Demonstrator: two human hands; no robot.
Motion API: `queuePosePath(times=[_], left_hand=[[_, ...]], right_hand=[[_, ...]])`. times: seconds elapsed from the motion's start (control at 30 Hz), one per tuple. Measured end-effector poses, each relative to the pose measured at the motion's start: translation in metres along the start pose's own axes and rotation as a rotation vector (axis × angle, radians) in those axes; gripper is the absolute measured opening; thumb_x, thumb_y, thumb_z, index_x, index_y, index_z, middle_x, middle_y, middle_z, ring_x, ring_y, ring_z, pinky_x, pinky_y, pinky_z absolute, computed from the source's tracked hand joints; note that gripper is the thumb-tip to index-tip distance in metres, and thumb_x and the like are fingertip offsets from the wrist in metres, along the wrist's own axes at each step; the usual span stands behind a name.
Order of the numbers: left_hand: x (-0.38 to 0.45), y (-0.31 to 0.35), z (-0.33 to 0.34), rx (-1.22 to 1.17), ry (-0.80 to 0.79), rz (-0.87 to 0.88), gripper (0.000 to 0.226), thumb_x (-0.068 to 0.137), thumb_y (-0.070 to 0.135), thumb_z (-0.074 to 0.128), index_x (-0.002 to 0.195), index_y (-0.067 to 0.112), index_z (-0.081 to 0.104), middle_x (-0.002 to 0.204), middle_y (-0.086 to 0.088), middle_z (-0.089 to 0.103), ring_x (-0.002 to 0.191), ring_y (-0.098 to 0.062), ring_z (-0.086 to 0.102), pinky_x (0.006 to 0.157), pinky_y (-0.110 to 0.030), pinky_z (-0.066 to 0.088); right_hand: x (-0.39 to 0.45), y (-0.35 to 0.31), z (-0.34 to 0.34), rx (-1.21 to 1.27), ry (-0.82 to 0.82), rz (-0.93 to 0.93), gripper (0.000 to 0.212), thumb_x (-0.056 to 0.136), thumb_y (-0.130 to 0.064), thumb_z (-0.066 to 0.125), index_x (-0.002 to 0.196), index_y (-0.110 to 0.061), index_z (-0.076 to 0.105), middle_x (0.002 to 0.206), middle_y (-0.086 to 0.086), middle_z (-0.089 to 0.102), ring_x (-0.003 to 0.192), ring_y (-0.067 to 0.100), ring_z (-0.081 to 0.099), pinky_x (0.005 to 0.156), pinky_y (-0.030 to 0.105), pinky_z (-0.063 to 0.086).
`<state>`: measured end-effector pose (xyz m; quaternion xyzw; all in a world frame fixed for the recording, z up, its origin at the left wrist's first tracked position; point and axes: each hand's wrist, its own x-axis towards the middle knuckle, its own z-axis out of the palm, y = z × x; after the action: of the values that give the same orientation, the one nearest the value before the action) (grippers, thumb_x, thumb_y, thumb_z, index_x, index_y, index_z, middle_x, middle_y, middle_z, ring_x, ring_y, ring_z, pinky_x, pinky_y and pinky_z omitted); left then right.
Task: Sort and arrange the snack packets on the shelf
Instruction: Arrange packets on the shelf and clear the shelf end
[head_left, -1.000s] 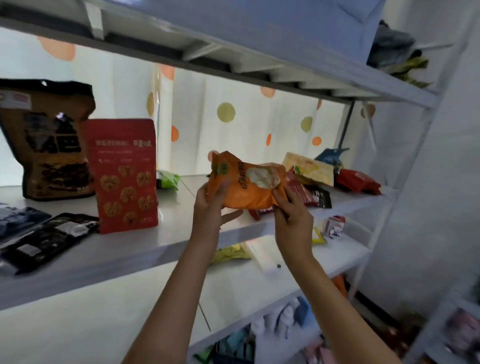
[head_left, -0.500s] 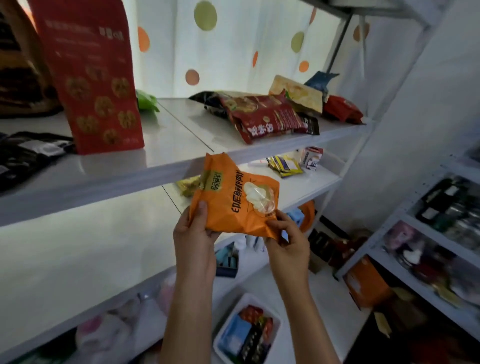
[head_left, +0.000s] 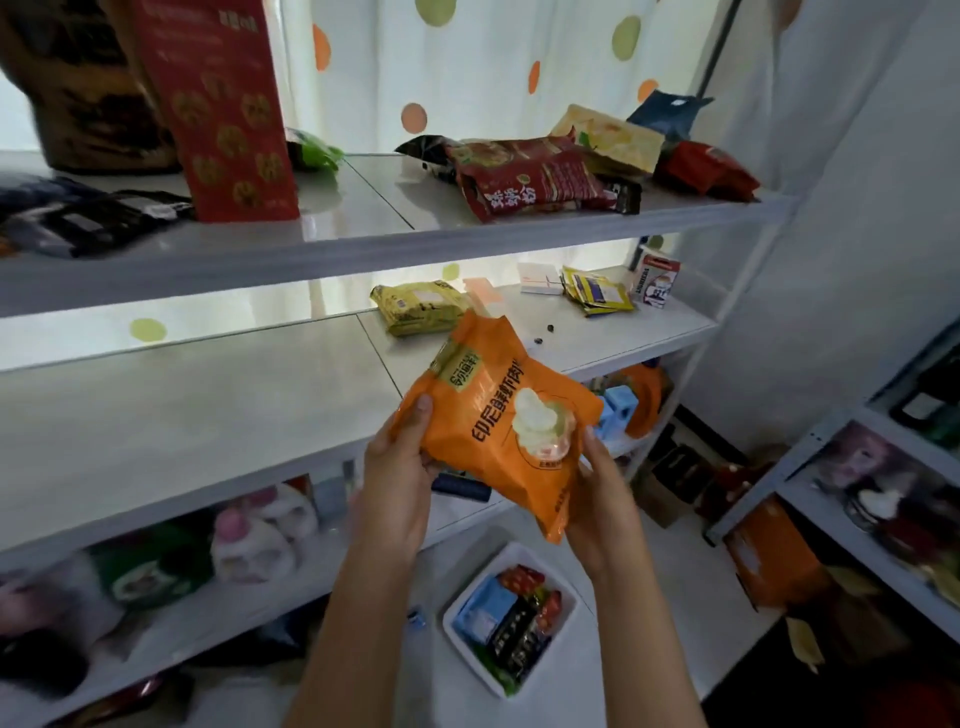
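Observation:
An orange snack packet (head_left: 498, 421) hangs tilted in front of the middle shelf (head_left: 156, 426). My left hand (head_left: 397, 478) grips its left edge, thumb on the front. My right hand (head_left: 602, 493) holds its lower right corner from below. On the upper shelf (head_left: 363, 244) a tall red packet (head_left: 218, 109) stands upright next to a brown bag (head_left: 78, 93). A dark red packet (head_left: 530, 179), a yellow one (head_left: 608, 137) and a red one (head_left: 706, 169) lie to the right. A yellow-green packet (head_left: 421, 306) lies on the middle shelf.
Black packets (head_left: 88, 218) lie at the upper shelf's left end. Small yellow sachets (head_left: 597, 291) and a small carton (head_left: 655, 278) sit at the middle shelf's right end. A white tray (head_left: 462, 603) of packets sits below. A second rack (head_left: 857, 493) stands at the right.
Both hands brought the orange packet down from the upper shelf's height to in front of the middle shelf. The view has tipped downward and the packet has tilted.

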<state>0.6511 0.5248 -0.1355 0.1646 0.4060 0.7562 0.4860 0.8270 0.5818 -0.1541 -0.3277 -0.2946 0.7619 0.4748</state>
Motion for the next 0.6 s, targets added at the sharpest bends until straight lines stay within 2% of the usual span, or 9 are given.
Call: queuePosePath(times=[0.17, 0.3, 0.4, 0.53, 0.6], left_hand=[[-0.039, -0.037, -0.001, -0.126, 0.094, -0.031, 0.052, 0.088, 0.028, 0.065, 0.136, 0.014, 0.05, 0.123, -0.009, 0.067, 0.109, -0.025, 0.067, 0.07, -0.035, 0.059], [-0.065, -0.059, 0.0, 0.0, 0.081, -0.021, 0.073, 0.073, 0.028, 0.078, 0.138, 0.016, 0.048, 0.127, -0.008, 0.065, 0.112, -0.028, 0.065, 0.074, -0.04, 0.058], [-0.075, -0.062, 0.001, 0.0, 0.086, 0.032, 0.064, 0.077, 0.026, 0.075, 0.135, 0.014, 0.051, 0.125, -0.007, 0.067, 0.112, -0.028, 0.065, 0.078, -0.041, 0.058], [-0.081, -0.057, 0.006, -0.026, 0.05, 0.044, 0.053, 0.082, 0.023, 0.072, 0.131, 0.011, 0.056, 0.123, -0.008, 0.068, 0.113, -0.026, 0.065, 0.092, -0.045, 0.052], [-0.083, -0.058, 0.012, -0.011, 0.025, 0.047, 0.047, 0.085, 0.021, 0.069, 0.13, 0.011, 0.057, 0.121, -0.007, 0.068, 0.112, -0.025, 0.066, 0.095, -0.045, 0.05]], right_hand=[[-0.03, 0.011, -0.031, -0.001, -0.012, 0.021, 0.046, 0.088, -0.021, 0.065, 0.132, -0.009, 0.057, 0.127, 0.017, 0.065, 0.117, 0.035, 0.063, 0.103, 0.054, 0.046], [-0.046, 0.016, -0.041, -0.035, -0.044, 0.019, 0.038, 0.092, -0.012, 0.061, 0.129, -0.006, 0.059, 0.123, 0.018, 0.067, 0.114, 0.034, 0.064, 0.098, 0.05, 0.051], [-0.053, 0.016, -0.043, -0.037, -0.095, 0.029, 0.04, 0.091, -0.009, 0.061, 0.131, -0.003, 0.058, 0.127, 0.02, 0.064, 0.119, 0.035, 0.061, 0.102, 0.051, 0.046], [-0.064, 0.012, -0.049, -0.025, -0.14, 0.048, 0.043, 0.087, -0.008, 0.063, 0.13, -0.002, 0.059, 0.127, 0.019, 0.064, 0.12, 0.035, 0.061, 0.105, 0.052, 0.044], [-0.069, 0.008, -0.054, -0.034, -0.152, 0.043, 0.044, 0.086, -0.007, 0.063, 0.13, -0.003, 0.058, 0.127, 0.02, 0.064, 0.12, 0.035, 0.061, 0.105, 0.054, 0.043]])
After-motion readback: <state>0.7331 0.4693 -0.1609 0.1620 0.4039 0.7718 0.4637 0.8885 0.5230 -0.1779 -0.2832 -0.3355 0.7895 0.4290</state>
